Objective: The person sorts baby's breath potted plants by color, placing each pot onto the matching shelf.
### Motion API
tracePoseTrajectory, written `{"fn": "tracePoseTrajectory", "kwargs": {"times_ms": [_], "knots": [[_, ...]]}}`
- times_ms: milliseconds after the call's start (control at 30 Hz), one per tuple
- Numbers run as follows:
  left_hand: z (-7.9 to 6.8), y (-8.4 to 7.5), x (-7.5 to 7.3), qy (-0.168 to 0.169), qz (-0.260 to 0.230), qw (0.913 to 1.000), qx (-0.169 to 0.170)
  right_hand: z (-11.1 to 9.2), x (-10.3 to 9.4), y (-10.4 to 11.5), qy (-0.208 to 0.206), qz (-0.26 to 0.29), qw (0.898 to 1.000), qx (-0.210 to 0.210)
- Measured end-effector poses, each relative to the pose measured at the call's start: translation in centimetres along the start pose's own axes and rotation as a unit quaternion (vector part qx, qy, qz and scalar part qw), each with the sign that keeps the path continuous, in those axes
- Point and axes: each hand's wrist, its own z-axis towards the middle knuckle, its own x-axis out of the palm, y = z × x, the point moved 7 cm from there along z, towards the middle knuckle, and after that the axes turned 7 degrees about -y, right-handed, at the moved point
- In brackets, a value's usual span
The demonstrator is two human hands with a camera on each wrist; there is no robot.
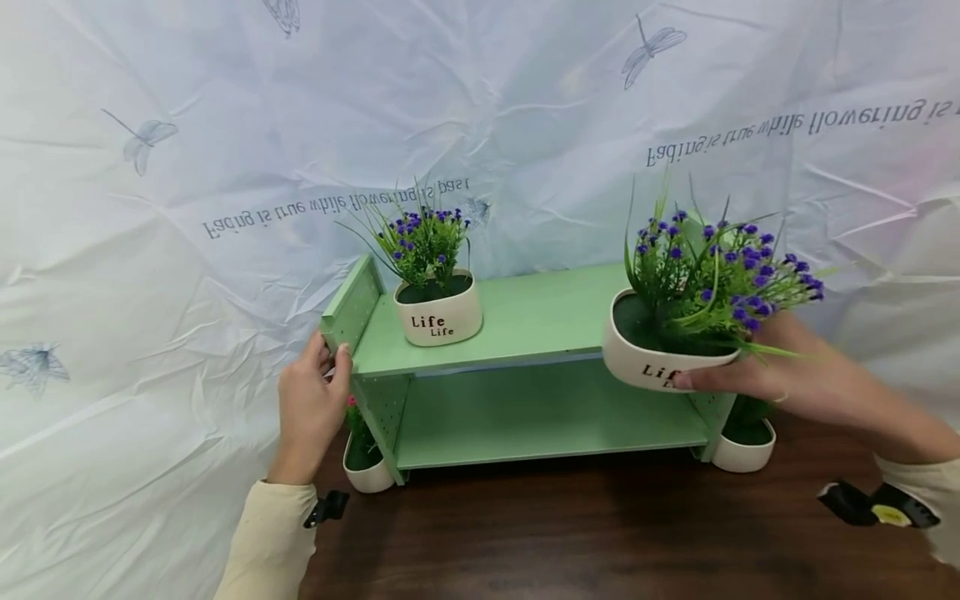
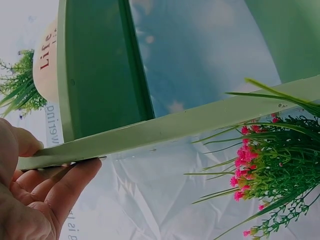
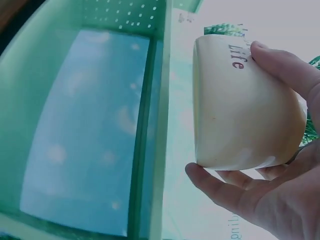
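My right hand [image 1: 780,367] grips a white oval flowerpot [image 3: 245,110] with "Life" lettering and purple artificial flowers [image 1: 738,271]. Thumb and fingers clasp opposite sides of it, above the right end of the top board. With my left hand [image 1: 313,408] I hold the left side panel [image 2: 125,135] of a green two-tier shelf [image 1: 525,321], thumb on the inner face and fingers outside. A matching purple-flowered pot [image 1: 438,317] stands upright on the left part of the top board.
At the shelf's left foot is a white pot [image 1: 369,477] with pink flowers [image 2: 242,162]. Another white pot [image 1: 744,454] stands by the right foot. Behind the shelf hangs a printed pale cloth [image 1: 525,125]; below is a dark wooden table [image 1: 555,533].
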Motion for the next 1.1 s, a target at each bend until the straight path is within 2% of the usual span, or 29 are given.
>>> {"fn": "tracePoseTrajectory", "kwargs": {"times_ms": [200,300,500,600,800,967,1100], "knots": [[0.1,0.1,0.2,0.000,-0.004,1.0000,0.000,1.8,-0.6,-0.4,-0.002,-0.028,1.000,0.005],[0.0,0.2,0.2,-0.002,-0.006,1.0000,0.000,2.7,-0.7,-0.9,0.001,-0.038,0.999,0.025],[-0.1,0.2,0.1,-0.006,0.002,1.0000,0.004,4.0,-0.9,-2.4,0.006,-0.103,0.991,0.086],[-0.1,0.3,0.0,-0.006,0.004,1.0000,0.005,4.5,-0.7,-2.9,0.015,-0.105,0.988,0.110],[-0.3,0.3,0.1,-0.001,-0.001,1.0000,0.003,5.7,-0.5,-3.2,0.025,-0.099,0.989,0.104],[-0.3,0.3,0.0,-0.003,-0.001,1.0000,0.005,6.4,-0.5,-3.8,0.046,-0.137,0.980,0.136],[-0.1,0.0,0.0,-0.004,0.003,0.9999,0.011,7.1,-0.5,-4.2,0.059,-0.143,0.977,0.147]]}}
